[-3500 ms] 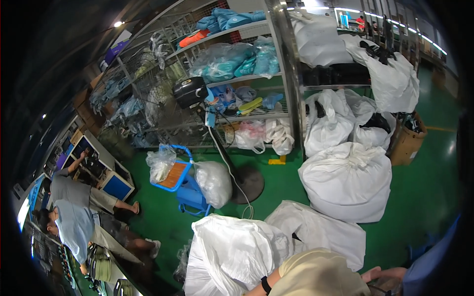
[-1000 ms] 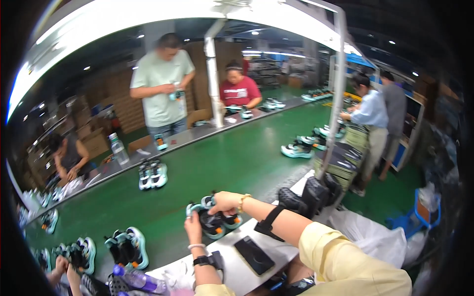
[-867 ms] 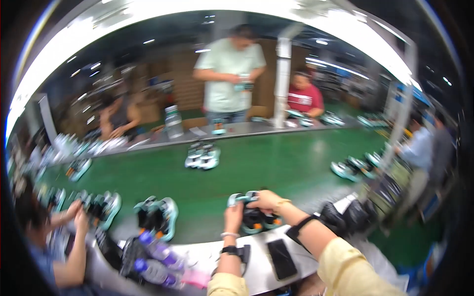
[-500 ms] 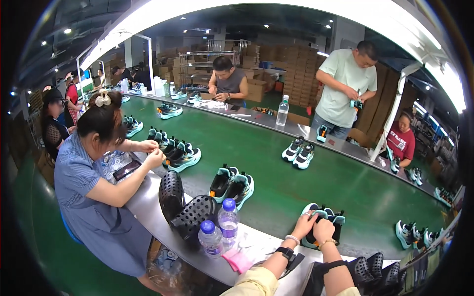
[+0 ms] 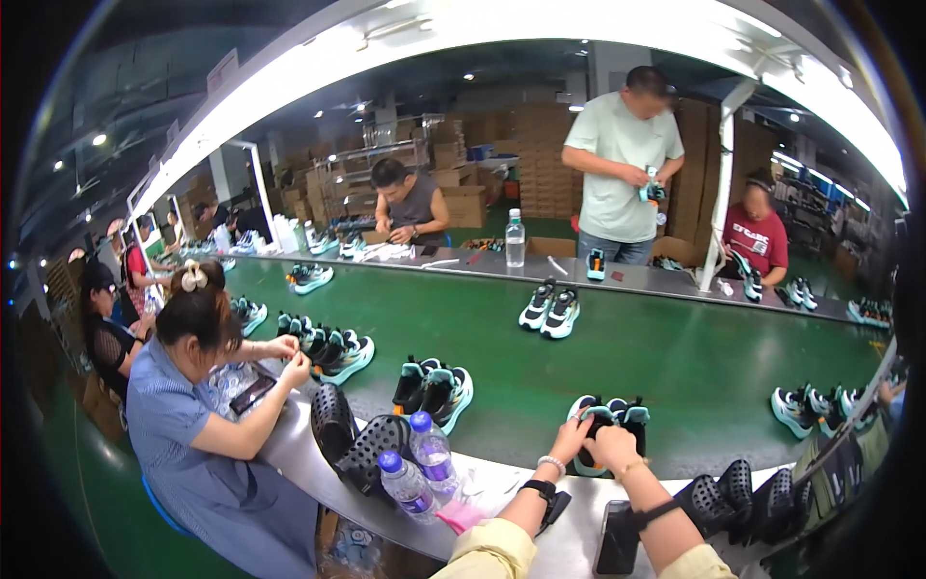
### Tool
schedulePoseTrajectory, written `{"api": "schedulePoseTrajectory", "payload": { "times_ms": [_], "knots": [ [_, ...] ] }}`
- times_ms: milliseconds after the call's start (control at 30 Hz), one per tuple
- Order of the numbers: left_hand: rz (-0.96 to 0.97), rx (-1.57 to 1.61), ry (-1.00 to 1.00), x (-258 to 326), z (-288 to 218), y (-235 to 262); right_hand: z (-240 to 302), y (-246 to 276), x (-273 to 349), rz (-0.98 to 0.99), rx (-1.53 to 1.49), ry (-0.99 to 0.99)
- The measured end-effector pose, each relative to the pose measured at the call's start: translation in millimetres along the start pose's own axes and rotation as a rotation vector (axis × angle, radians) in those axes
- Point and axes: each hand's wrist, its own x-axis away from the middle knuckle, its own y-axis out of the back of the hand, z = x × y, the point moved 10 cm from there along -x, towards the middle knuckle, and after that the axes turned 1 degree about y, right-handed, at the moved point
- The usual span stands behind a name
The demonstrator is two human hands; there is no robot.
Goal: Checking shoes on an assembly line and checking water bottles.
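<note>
A pair of black, white and mint-green sneakers (image 5: 635, 416) stands at the near edge of the green belt in front of me. My left hand (image 5: 571, 439) is closed on the collar of the left sneaker. Beside it, my right hand (image 5: 613, 448) is curled, its fingers at the same sneaker's opening and partly hidden. A dark phone (image 5: 617, 537) lies on the metal ledge by my right forearm. Black perforated shoe-shaped forms (image 5: 709, 504) stand right of that forearm; two more forms (image 5: 377, 451) stand to the left.
Two purple-labelled bottles (image 5: 430, 450) and a pink cloth (image 5: 461, 517) are left of my arms. More sneakers (image 5: 550, 310) stand along the green belt (image 5: 502, 376). A person in blue (image 5: 207, 439) sits at the left; co-workers handle shoes across the belt. A clear bottle (image 5: 515, 239) stands on the far ledge.
My view has shifted, showing more of the near ledge and the whole phone. Both hands stay at the sneaker, with slightly changed finger positions.
</note>
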Motion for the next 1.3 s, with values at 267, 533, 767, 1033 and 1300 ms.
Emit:
{"api": "schedulePoseTrajectory", "payload": {
  "times_ms": [267,533,767,1033,1300],
  "knots": [
    [0.204,-0.298,-0.094,-7.9,-25.3,-18.3,-45.3,136.4,231.8,-0.088,-0.401,0.215],
    [-0.106,-0.701,-0.169,8.9,-49.1,-6.5,-224.3,181.9,341.9,-0.621,-0.524,-0.338],
    [-0.053,-0.765,-0.199,-22.7,-24.3,-4.9,-282.2,175.4,385.0,-0.722,-0.681,-0.467],
    [-0.073,-0.856,-0.182,-24.3,1.2,8.3,-311.4,119.8,444.9,-0.624,-0.805,-0.556],
    [-0.081,-0.822,-0.097,-14.8,0.1,9.1,-316.7,97.9,458.5,-0.593,-0.863,-0.613]
  ]
}}
